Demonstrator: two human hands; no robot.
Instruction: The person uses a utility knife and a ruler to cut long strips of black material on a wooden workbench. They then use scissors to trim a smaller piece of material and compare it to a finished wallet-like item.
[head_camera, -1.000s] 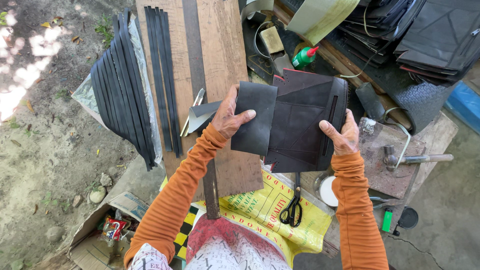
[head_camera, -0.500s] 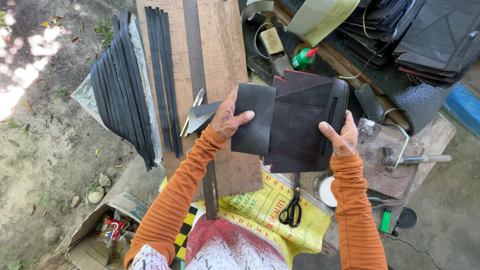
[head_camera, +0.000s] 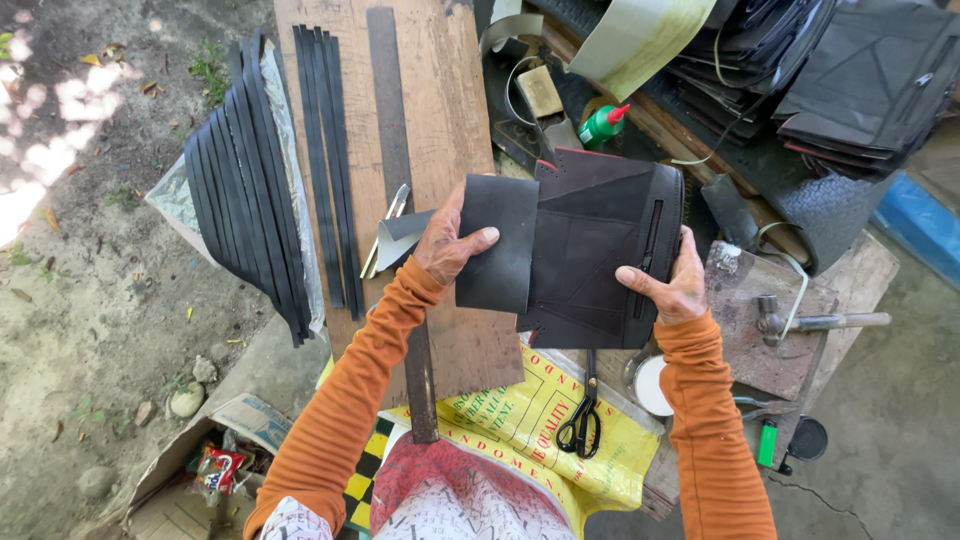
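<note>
Evidently, a limp black flap (head_camera: 497, 243) is pinched by the left hand (head_camera: 447, 243); the zippered rubber panel (head_camera: 600, 255), floppy yet light, is clasped edgewise by the right hand (head_camera: 667, 290).

Wooden board (head_camera: 455, 120) carries black strips (head_camera: 322, 150) and a metal ruler (head_camera: 392, 140); scissors (head_camera: 582, 420) lie on the yellow sack (head_camera: 520, 420) below the board.

I've got snug bright orange long sleeves on, bunching up a bit at both wrists. My left hand (head_camera: 452, 243) and right hand (head_camera: 668, 288) are bare, no gloves or rings.
</note>
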